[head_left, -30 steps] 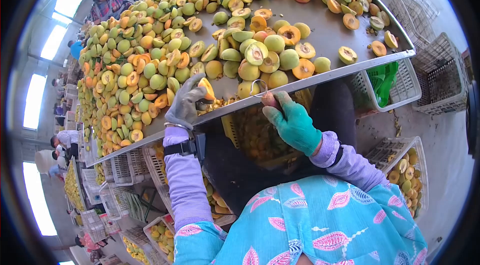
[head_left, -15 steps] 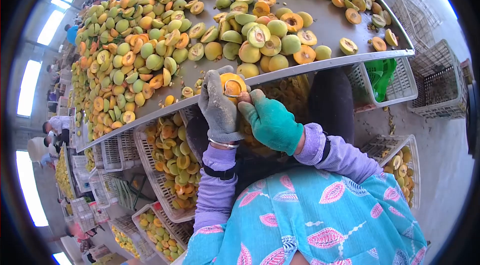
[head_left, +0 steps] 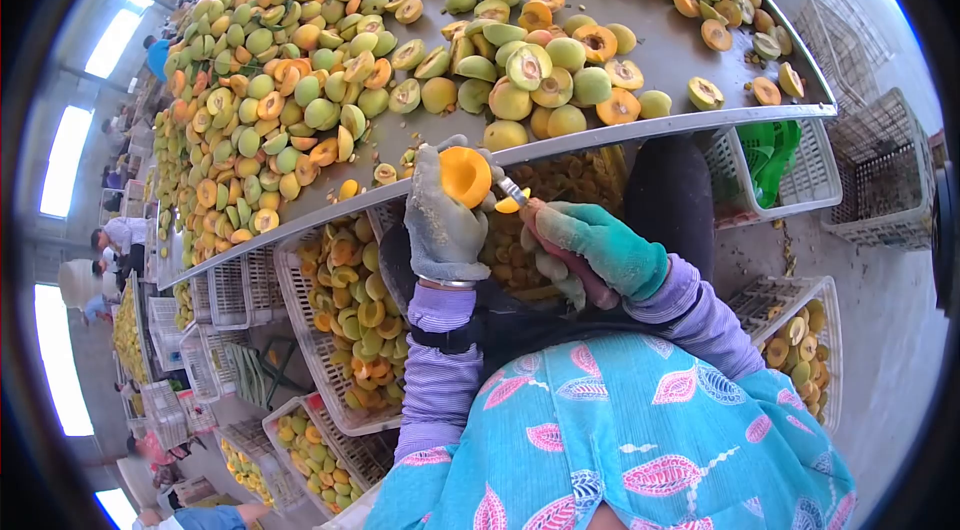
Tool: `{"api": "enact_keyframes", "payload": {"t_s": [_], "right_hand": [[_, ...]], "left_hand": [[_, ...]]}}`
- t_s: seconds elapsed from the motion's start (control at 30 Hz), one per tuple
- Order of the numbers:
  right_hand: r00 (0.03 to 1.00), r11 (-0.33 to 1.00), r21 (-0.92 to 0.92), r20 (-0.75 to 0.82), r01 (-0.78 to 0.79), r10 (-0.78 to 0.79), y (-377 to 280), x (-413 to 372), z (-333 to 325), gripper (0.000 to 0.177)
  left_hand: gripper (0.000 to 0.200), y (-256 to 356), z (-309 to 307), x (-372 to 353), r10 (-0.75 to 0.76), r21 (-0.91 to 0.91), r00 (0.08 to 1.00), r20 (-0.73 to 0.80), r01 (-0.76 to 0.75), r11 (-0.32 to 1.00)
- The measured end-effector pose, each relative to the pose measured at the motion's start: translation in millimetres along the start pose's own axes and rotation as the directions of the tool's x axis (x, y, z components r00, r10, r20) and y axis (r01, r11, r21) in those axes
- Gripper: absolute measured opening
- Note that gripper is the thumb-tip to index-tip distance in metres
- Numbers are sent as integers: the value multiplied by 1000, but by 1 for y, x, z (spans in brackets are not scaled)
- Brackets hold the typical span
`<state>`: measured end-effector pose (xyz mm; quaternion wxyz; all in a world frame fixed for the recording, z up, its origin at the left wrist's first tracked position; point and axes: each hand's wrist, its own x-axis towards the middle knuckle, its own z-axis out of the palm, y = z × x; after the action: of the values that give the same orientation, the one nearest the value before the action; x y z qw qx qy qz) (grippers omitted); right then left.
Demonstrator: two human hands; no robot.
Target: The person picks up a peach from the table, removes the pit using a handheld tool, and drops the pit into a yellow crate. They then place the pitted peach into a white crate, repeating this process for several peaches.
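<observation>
In the head view, my left hand (head_left: pixel 443 220), in a grey glove, is closed around a peach half (head_left: pixel 464 177). The half's orange hollow faces up and right, with no stone in it. My right hand (head_left: pixel 590 252), in a green and grey glove, grips the handle of a pitting spoon (head_left: pixel 513 192) just to the right of the half. On the spoon's metal end lies an orange-yellow piece of fruit, apart from the half. Both hands are below the near edge of a metal table (head_left: pixel 395 138) heaped with cut peach halves (head_left: pixel 300 100).
Below my hands is a container of fruit pieces (head_left: pixel 520 250). Left of my legs stands a crate of peach halves (head_left: pixel 350 320), with another crate (head_left: pixel 800 350) at the right. A crate with green plastic (head_left: pixel 770 160) sits under the table's right end. Other people are farther left.
My right hand has drawn the pitting spoon out of the peach half, down and right, with a fruit piece on it. The half now shows a bare hollow.
</observation>
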<state>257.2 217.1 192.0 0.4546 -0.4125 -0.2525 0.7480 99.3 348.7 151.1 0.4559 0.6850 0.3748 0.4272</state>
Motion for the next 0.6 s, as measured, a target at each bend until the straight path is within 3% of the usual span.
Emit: {"api": "enact_keyframes", "payload": {"t_s": [0.03, 0.07, 0.1, 0.13, 0.17, 0.23, 0.3, 0.37, 0.5, 0.53, 0.6], "right_hand": [[1000, 1000, 6, -3, 0, 0, 13, 7, -7, 30], [872, 810, -498, -191, 309, -450, 35, 21, -19, 26], [558, 324, -891, -100, 318, -824, 36, 23, -18, 24], [599, 394, -883, -174, 257, -781, 37, 21, -15, 25], [601, 399, -882, -182, 250, -779, 38, 23, -9, 25], [591, 340, -929, -193, 147, -783, 37, 29, 0, 23], [573, 339, -926, -190, 165, -797, 41, 35, 2, 22], [502, 260, -946, -132, 194, -855, 44, 37, 4, 20], [516, 228, -965, -130, 132, -847, 49, 38, 2, 18], [531, 278, -953, -175, 120, -829, 55, 45, -5, 18], [587, 399, -916, -298, 47, -753, 59, 47, -17, 18]], "left_hand": [[27, 0, -2, 1, 242, 329, 968, 67, -251, 911], [26, 1, 2, -4, 124, -31, 990, 60, -123, 992], [26, 9, 5, -6, 122, -38, 990, 71, -120, 992], [29, 16, 7, -9, -107, -320, 993, 53, 118, 940], [32, 22, 8, -12, -329, -567, 939, 100, 325, 757], [33, 29, 16, -18, -312, -488, 947, 75, 308, 817], [30, 35, 21, -21, -228, -275, 973, -28, 212, 938], [30, 38, 22, -25, -246, -263, 969, -36, 228, 938], [30, 48, 20, -29, -317, -281, 948, -22, 298, 912], [30, 53, 16, -33, -377, -300, 926, -10, 357, 885], [31, 74, -8, -51, -365, -329, 930, -43, 332, 884]]}}
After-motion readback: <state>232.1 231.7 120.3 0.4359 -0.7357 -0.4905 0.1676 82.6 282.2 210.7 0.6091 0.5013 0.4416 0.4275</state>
